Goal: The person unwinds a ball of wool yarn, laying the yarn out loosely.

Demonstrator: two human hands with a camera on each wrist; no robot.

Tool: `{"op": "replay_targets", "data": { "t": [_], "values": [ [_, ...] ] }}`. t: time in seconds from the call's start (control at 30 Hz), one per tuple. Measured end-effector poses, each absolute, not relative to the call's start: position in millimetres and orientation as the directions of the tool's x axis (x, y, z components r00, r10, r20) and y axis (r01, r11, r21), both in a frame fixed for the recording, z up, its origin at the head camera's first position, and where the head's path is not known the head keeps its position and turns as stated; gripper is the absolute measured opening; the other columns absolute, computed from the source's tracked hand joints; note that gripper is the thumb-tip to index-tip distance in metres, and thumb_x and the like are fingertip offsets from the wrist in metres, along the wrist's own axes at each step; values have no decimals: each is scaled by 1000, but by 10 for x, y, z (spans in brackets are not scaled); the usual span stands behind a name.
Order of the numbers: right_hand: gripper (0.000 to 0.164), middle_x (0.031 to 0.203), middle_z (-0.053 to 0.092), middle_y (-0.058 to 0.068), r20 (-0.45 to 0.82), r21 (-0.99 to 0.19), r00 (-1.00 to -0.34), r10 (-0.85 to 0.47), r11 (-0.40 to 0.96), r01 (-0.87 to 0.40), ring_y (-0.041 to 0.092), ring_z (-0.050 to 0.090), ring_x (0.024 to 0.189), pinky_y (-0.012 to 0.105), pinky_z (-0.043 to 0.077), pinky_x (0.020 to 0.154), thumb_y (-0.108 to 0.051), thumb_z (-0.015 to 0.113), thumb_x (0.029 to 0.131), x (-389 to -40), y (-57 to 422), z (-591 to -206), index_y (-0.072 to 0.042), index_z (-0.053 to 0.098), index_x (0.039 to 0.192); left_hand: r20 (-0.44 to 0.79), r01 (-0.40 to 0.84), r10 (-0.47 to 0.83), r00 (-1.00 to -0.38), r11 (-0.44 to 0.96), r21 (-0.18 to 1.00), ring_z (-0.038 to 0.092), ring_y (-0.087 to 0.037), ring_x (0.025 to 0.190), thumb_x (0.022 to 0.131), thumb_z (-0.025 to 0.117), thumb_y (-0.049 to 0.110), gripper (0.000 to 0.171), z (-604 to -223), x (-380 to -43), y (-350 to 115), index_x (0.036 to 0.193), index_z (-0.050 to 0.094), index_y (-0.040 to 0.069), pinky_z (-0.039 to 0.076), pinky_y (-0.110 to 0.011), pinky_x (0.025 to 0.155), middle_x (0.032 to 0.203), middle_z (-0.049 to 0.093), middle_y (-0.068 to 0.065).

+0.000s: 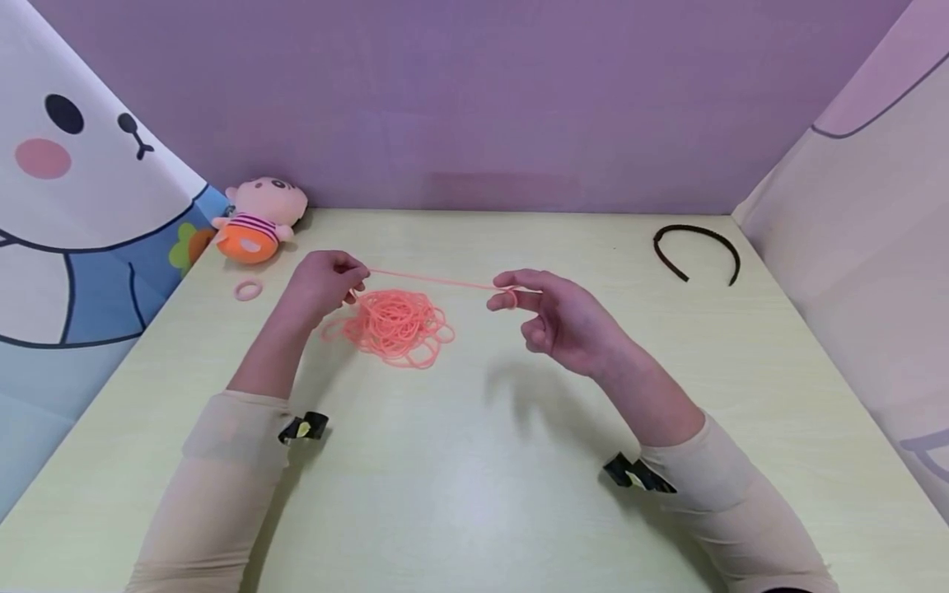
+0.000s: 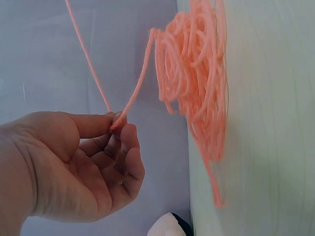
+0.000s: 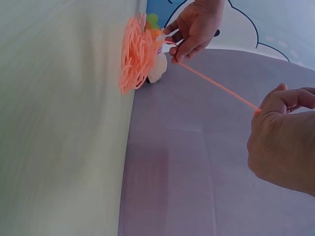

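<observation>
A loose heap of coral-pink yarn (image 1: 399,325) lies on the table between the hands, nearer the left one. My left hand (image 1: 326,280) pinches a strand between thumb and fingertips at the heap's far left; in the left wrist view the strand (image 2: 138,83) runs from the heap into this pinch. From there a taut length of yarn (image 1: 433,280) stretches across to my right hand (image 1: 574,321). Yarn is looped around two outstretched, slightly bent fingers (image 1: 528,300) of that hand, held above the table. The right wrist view shows its fingers only partly.
A plush doll (image 1: 255,222) in orange and stripes sits at the back left, with a small pink ring (image 1: 248,290) in front of it. At the back right lies a dark headband-like arc (image 1: 697,229). A purple backdrop (image 1: 504,99) rises behind the table (image 1: 460,494).
</observation>
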State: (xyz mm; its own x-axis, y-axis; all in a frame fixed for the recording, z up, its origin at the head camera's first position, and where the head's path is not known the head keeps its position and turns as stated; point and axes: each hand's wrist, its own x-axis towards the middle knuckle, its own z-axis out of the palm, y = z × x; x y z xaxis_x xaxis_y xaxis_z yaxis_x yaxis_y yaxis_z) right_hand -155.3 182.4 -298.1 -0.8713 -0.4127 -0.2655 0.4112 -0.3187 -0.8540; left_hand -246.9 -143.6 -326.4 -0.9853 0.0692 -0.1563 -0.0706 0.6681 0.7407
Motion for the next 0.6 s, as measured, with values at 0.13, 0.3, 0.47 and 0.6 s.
{"op": "replay_targets", "data": {
  "t": [0.13, 0.3, 0.47, 0.6],
  "values": [
    [20, 93, 68, 4, -270, -862, -888, -371, -318, 395, 10, 38, 42, 18, 31, 45, -22, 50, 105, -1563, 1844, -2980, -12, 63, 116, -186, -98, 57, -981, 682, 725, 63, -19, 78, 106, 54, 21, 29, -3265, -2478, -1452, 121, 63, -2, 49, -29, 66, 103, 64, -15],
    [26, 86, 64, 2, -279, -861, -905, -322, -333, 384, 10, 35, 44, 19, 30, 46, -22, 48, 106, -1566, 1873, -2958, -14, 58, 128, -217, -117, 58, -974, 695, 709, 64, -25, 87, 106, 54, 22, 31, -3260, -2474, -1455, 124, 61, -2, 49, -31, 70, 105, 63, -15],
    [30, 82, 60, 0, -296, -858, -920, -255, -352, 374, 10, 33, 45, 19, 30, 47, -21, 49, 105, -1590, 1916, -2953, -12, 57, 132, -248, -132, 64, -966, 707, 695, 64, -27, 90, 105, 54, 21, 31, -3255, -2468, -1459, 125, 61, -2, 51, -36, 75, 107, 63, -18],
    [29, 79, 58, 0, -293, -877, -935, -199, -333, 345, 11, 30, 45, 20, 29, 47, -22, 50, 105, -1632, 1972, -2972, -11, 57, 131, -273, -110, 101, -957, 743, 660, 65, -30, 92, 105, 55, 21, 31, -3273, -2485, -1476, 124, 62, -3, 51, -36, 75, 108, 64, -19]
  ]
}}
